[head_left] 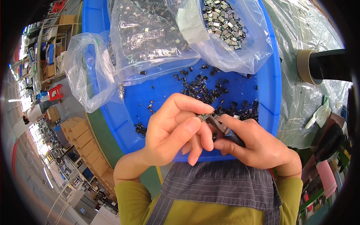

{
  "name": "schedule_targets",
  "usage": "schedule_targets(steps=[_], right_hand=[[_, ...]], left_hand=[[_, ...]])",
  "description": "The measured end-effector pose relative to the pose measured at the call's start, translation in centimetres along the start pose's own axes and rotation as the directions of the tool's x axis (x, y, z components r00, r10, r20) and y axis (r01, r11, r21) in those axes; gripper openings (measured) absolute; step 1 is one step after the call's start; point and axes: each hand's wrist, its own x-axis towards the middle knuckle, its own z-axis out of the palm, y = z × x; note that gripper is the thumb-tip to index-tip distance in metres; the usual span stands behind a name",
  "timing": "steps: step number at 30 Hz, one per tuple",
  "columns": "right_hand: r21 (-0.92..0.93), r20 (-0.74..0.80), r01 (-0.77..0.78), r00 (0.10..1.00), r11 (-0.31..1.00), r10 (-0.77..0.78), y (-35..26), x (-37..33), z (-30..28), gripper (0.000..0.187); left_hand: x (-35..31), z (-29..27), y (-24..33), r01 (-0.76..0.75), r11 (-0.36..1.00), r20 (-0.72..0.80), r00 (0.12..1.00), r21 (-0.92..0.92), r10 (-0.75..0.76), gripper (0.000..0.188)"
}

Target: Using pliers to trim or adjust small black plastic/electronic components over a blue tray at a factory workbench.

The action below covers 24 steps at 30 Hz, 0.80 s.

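My left hand (174,131) pinches a small metal-cased part (203,117) between thumb and fingertips, its other fingers curled loosely below. Closed around the dark handles of small pliers (221,125) is my right hand (253,144). The jaws meet the part at my left fingertips; whether they bite on it is too small to tell. Both hands are over the near side of a blue tray (138,93). Beneath and beyond them, small black broken pieces (204,88) lie scattered on the tray's bottom.
An open clear bag (258,56) holds many silvery square parts (225,22); another full clear bag (150,33) lies beside it. A crumpled clear bag (88,71) hangs over the left rim. Rightward are a tape roll (304,67) and white glove (320,114). Cardboard boxes (86,140) stand left.
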Motion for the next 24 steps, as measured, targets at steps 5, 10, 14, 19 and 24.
schedule_targets(steps=[5,10,14,19,24], right_hand=[[0.16,0.115,-0.146,0.985,0.976,0.128,-0.5,0.1,-0.6,0.02],[-0.257,-0.179,0.146,0.964,0.955,-0.195,1.7,0.4,0.5,0.026],[-0.6,-0.302,0.11,0.887,0.793,-0.351,2.0,0.6,1.0,0.038],[-0.737,-0.308,0.04,0.869,0.675,-0.388,1.5,0.7,1.1,0.043],[-0.659,-0.303,0.098,0.873,0.745,-0.383,2.0,0.5,1.2,0.036]], left_hand=[[0.0,-0.1,0.0,-0.025,0.997,0.006,1.0,0.069,0.024,0.025],[0.3,1.0,0.1,-0.073,0.92,-0.088,0.989,0.386,0.116,0.031],[0.3,0.9,0.2,-0.052,0.903,-0.063,0.994,0.426,0.086,0.031],[0.0,0.7,-0.1,-0.077,0.852,-0.044,0.992,0.519,0.116,0.031],[0.1,0.5,-0.2,-0.13,0.826,-0.002,0.988,0.548,0.156,0.031]])
